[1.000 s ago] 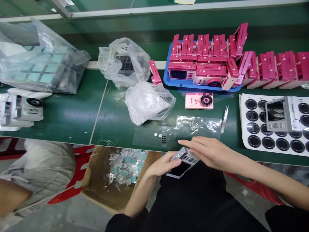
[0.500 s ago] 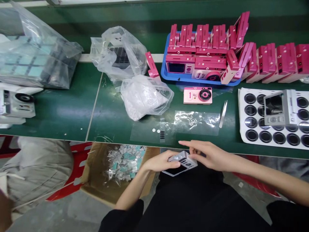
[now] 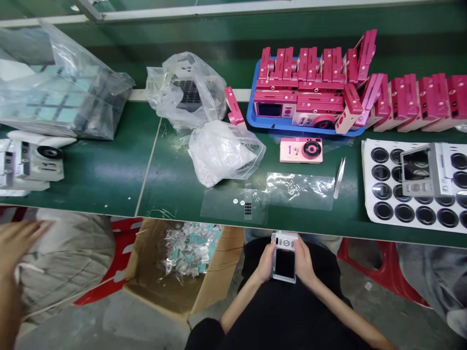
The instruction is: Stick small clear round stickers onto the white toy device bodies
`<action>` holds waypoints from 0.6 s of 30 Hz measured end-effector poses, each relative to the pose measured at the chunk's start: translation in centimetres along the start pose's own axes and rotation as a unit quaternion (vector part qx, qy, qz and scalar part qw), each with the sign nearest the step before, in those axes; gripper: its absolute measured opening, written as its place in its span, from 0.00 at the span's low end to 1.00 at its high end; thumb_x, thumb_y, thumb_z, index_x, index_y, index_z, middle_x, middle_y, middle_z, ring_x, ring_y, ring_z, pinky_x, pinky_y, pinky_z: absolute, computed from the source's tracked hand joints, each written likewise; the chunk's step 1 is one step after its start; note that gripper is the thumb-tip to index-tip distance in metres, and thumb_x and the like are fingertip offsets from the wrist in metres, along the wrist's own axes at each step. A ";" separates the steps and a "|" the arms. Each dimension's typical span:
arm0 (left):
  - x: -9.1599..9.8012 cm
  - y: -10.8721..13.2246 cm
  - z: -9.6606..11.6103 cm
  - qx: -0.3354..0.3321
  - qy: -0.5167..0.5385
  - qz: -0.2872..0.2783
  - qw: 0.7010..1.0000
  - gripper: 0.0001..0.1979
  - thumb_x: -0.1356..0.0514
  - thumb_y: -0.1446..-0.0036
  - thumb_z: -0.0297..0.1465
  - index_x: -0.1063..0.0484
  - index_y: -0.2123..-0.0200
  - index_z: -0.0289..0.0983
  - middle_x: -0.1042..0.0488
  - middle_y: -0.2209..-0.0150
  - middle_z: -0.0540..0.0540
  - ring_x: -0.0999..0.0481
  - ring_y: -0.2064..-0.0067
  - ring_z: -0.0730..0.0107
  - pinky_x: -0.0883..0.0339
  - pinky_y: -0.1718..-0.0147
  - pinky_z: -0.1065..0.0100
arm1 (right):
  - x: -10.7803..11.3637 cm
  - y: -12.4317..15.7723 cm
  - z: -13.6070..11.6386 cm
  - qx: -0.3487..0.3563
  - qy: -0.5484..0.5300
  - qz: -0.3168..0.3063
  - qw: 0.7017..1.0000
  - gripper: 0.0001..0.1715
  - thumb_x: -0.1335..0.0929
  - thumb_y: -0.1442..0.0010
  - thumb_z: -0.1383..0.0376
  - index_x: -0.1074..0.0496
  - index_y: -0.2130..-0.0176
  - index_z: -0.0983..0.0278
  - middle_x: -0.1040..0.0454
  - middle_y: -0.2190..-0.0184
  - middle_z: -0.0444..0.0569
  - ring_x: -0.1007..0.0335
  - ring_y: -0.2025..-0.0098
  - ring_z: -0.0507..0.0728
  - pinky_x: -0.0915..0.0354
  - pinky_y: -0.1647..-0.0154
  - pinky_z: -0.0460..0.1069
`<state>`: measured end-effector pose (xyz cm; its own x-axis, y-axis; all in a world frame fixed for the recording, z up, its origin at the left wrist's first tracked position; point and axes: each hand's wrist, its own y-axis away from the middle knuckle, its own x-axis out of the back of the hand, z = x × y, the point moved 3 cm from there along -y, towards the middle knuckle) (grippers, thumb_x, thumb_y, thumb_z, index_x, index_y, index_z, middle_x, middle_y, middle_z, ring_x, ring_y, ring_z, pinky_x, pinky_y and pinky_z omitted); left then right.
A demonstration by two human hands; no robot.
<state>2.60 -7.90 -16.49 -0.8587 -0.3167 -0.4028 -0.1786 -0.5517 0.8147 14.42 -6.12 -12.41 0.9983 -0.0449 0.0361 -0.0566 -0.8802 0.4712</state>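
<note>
A silver-white digital camera is held low over my lap, just below the table edge, its dark screen and buttons facing up. My left hand grips its left side, and my right hand is closed on its right side. Beyond it on the table lie a clear plastic sheet and a small strip of black stickers. A pair of tweezers rests right of the sheet. A pink camera lies behind, lens up.
A blue tray is packed with pink cameras. Another silver camera stands on a sheet of black round lens parts. Plastic bags sit mid-table. A cardboard box of scraps is below. At left, another person's hand shows.
The camera has swung upright with its screen toward me, and my right hand has moved from pointing beside it to gripping its right side. Another person's hand has come in at left.
</note>
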 end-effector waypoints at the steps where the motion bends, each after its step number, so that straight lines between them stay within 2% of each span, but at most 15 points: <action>1: -0.1 0.0 0.0 -0.009 -0.005 -0.001 1.000 0.33 0.34 0.56 0.57 0.23 0.60 0.32 0.19 0.59 0.40 0.28 0.44 0.46 0.43 0.39 0.55 | -0.2 0.0 -0.1 0.000 -0.005 0.007 1.000 0.38 0.42 0.39 0.36 0.25 0.52 0.60 0.20 0.57 0.55 0.26 0.51 0.67 0.32 0.43 0.61; 5: -0.3 0.6 0.2 -0.027 -0.012 -0.003 1.000 0.37 0.34 0.59 0.61 0.21 0.62 0.32 0.18 0.61 0.39 0.27 0.45 0.44 0.43 0.40 0.51 | -0.2 0.2 -0.6 0.005 -0.004 0.003 1.000 0.36 0.43 0.37 0.39 0.25 0.51 0.61 0.21 0.55 0.56 0.26 0.49 0.67 0.33 0.42 0.60; 9: -0.4 1.0 0.3 -0.042 -0.030 -0.002 0.999 0.40 0.35 0.64 0.64 0.21 0.65 0.31 0.18 0.62 0.37 0.27 0.45 0.42 0.45 0.39 0.51 | 0.0 0.5 -0.6 0.012 0.008 -0.007 1.000 0.35 0.42 0.37 0.39 0.25 0.51 0.59 0.20 0.57 0.55 0.25 0.50 0.67 0.31 0.44 0.60; 14: -0.8 0.7 0.8 -0.050 -0.074 -0.008 0.996 0.42 0.39 0.61 0.67 0.21 0.64 0.32 0.19 0.60 0.37 0.28 0.45 0.43 0.45 0.39 0.52 | -0.2 0.0 0.0 0.006 0.008 0.010 1.000 0.34 0.43 0.37 0.39 0.24 0.55 0.59 0.20 0.60 0.55 0.23 0.54 0.67 0.28 0.47 0.60; 18: -1.4 0.8 1.2 -0.050 -0.129 -0.027 0.990 0.44 0.47 0.56 0.70 0.22 0.63 0.33 0.20 0.62 0.38 0.27 0.48 0.47 0.42 0.42 0.55 | -0.2 -0.1 0.3 0.004 0.007 0.028 1.000 0.33 0.43 0.36 0.41 0.24 0.57 0.60 0.20 0.61 0.55 0.23 0.55 0.67 0.28 0.48 0.59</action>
<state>3.04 -7.00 -14.75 -0.9458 -0.0835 -0.3140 -0.1907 -0.6396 0.7447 14.27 -6.14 -12.69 0.9934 -0.0876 0.0747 -0.1122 -0.8805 0.4607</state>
